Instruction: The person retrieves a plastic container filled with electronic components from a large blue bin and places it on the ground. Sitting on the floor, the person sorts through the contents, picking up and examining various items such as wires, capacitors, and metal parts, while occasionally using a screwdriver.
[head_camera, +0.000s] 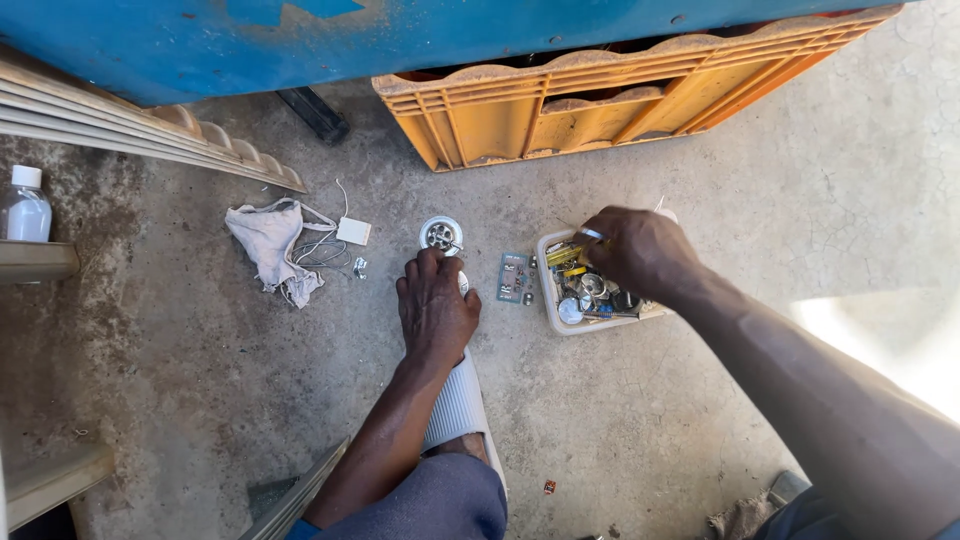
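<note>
My left hand (435, 305) rests palm down on the concrete floor, fingers closed over a small metal part just below a round metal sink strainer (441, 234). My right hand (638, 250) reaches into a shallow white tray (551, 310) full of small metal parts and a yellow-handled tool; its fingers pinch something inside, but what they hold is hidden. A small green circuit board (515, 277) lies on the floor between the two hands.
A dirty rag (268, 245), a white adapter with cable (353, 231) and a small clip lie left of the strainer. An orange plastic crate (560, 110) sits under a blue panel (300, 40). A clear bottle (25, 205) stands on a ledge at left. A white sandal (458, 400) is under my arm.
</note>
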